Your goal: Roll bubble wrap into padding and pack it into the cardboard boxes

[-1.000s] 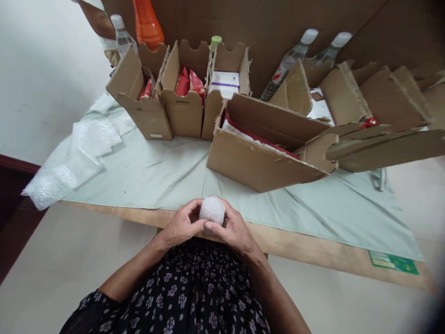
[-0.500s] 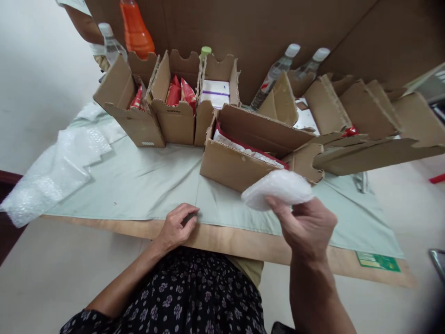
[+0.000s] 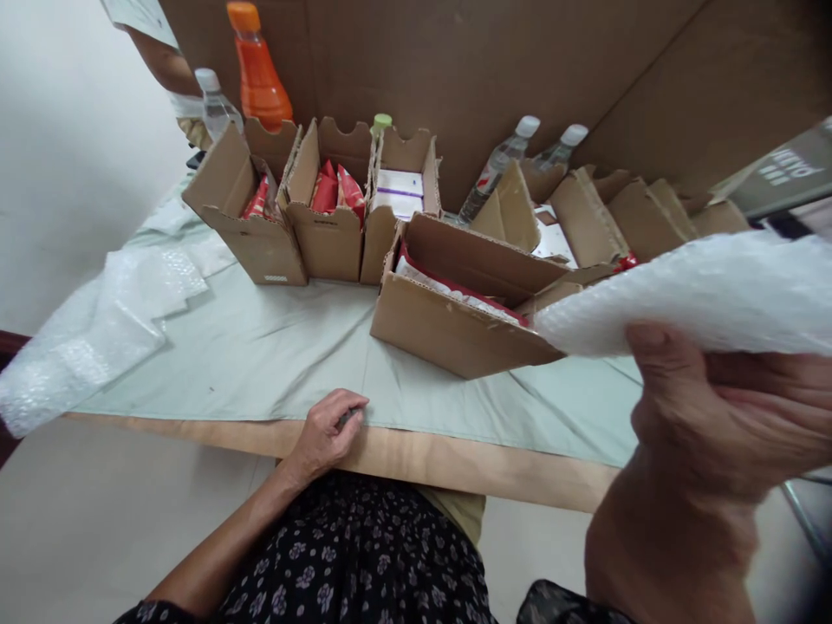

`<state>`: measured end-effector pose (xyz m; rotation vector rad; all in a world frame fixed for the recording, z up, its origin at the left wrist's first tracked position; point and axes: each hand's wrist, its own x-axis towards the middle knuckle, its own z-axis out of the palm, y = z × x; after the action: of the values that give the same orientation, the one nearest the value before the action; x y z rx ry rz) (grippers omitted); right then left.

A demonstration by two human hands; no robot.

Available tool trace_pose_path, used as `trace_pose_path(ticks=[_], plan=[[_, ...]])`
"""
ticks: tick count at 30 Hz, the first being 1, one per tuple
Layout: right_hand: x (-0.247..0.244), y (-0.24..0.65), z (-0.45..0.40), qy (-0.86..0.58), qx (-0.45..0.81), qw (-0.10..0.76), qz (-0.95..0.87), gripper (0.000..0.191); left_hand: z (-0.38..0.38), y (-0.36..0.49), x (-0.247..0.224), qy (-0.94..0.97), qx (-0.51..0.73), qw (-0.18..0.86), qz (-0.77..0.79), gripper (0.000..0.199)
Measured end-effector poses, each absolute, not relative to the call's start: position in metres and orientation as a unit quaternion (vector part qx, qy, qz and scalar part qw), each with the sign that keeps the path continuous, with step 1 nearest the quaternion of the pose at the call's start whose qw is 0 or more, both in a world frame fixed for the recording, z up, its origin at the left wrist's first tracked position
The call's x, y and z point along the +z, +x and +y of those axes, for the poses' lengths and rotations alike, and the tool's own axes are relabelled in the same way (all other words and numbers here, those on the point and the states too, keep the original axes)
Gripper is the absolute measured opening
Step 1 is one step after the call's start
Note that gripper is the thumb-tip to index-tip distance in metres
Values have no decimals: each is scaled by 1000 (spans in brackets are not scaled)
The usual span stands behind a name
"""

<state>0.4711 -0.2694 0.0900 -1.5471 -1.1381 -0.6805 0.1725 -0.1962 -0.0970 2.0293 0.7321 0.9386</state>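
Observation:
My right hand [image 3: 721, 416] pinches a folded piece of bubble wrap [image 3: 689, 290], its thumb on the near side, raised close to the camera. Whether the bubble wrap encloses anything is hidden. Just behind its left end stands an open cardboard box [image 3: 448, 334] with a red-and-white packet [image 3: 455, 296] inside. My left hand [image 3: 331, 425] rests on the table's front edge, fingers curled in towards the thumb; only shadow shows in the gap. It touches the table cloth and is apart from the boxes.
Several open cardboard boxes line the back; one [image 3: 328, 243] holds red packets, another a white item [image 3: 399, 192]. Behind them stand an orange bottle [image 3: 260, 82] and clear bottles [image 3: 497, 169]. Loose bubble wrap [image 3: 97, 321] hangs over the left side. Another person's arm [image 3: 162, 61] shows top left.
My right hand has moved right and nearer the camera with the bubble wrap, leaving the front of the cardboard box. My left hand stays on the table edge.

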Motion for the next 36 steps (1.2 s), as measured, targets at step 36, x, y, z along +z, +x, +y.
trace_pose_path(ticks=[36], plan=[[107, 492, -157, -668, -90, -61, -737, 30, -198, 180, -89, 804, 379, 365, 277, 20]])
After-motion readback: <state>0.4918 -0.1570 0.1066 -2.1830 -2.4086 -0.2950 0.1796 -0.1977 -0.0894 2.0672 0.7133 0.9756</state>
